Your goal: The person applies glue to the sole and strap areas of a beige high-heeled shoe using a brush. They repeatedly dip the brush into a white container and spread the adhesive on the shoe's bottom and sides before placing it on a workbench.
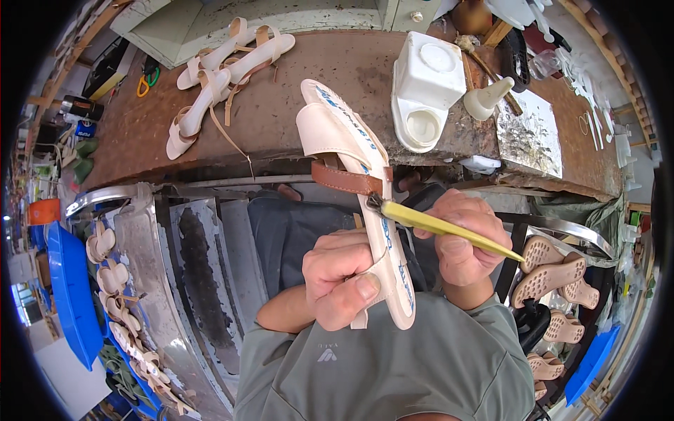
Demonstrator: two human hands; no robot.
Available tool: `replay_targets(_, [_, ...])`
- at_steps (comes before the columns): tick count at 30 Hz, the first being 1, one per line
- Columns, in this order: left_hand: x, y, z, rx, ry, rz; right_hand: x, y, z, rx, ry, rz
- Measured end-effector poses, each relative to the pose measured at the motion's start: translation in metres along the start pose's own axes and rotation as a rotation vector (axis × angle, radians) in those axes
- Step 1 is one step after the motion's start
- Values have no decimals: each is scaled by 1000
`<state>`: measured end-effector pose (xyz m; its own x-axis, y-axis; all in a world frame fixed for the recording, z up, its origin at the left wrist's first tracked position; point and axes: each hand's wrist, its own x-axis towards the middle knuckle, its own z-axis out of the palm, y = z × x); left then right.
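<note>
Upright in front of my chest is a cream sandal (337, 137) on a shoe last with blue markings. A brown strap (347, 179) with stitching crosses its middle. My left hand (344, 281) grips the lower end of the sandal, thumb across its edge. In my right hand (460, 238) is a glue brush (449, 229) with a long yellow handle, pinched between thumb and fingers. Its dark bristles meet the sandal's edge just below the brown strap. Whether the tip presses on the strap or the sole cannot be made out.
Beyond my hands stands a brown workbench (309, 63) with finished-looking sandals (203, 105), a white glue pot (428, 77), a white nozzle bottle (486, 99) and a stained paper (530, 133). Sandal uppers (112, 277) line a left rack; tan soles (551, 281) sit at right. Green-orange scissors (146, 83) lie far left.
</note>
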<state>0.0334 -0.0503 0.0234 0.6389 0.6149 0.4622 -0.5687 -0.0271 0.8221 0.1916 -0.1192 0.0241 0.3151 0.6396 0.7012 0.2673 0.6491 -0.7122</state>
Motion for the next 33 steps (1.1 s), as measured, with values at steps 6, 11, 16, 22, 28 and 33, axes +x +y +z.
replay_targets(6, [-6,12,6,15,-18,34,-8,-17,-4,1,-60,-12])
replay_targets(11, [-9,16,8,69,-35,73,-17,-27,-5,37,-61,-28])
replay_targets(16, [-13,18,9,78,-35,76,-20,-37,-12,78,-130,-7])
replay_targets(22, [-16,18,13,41,12,62,-18,-41,-12,69,-129,-63])
replay_targets(28, [-20,19,16,35,81,7,-26,-43,-17,62,-184,-97])
replay_targets(33, [-25,19,13,47,99,-95,-30,-49,-25,140,-235,-122])
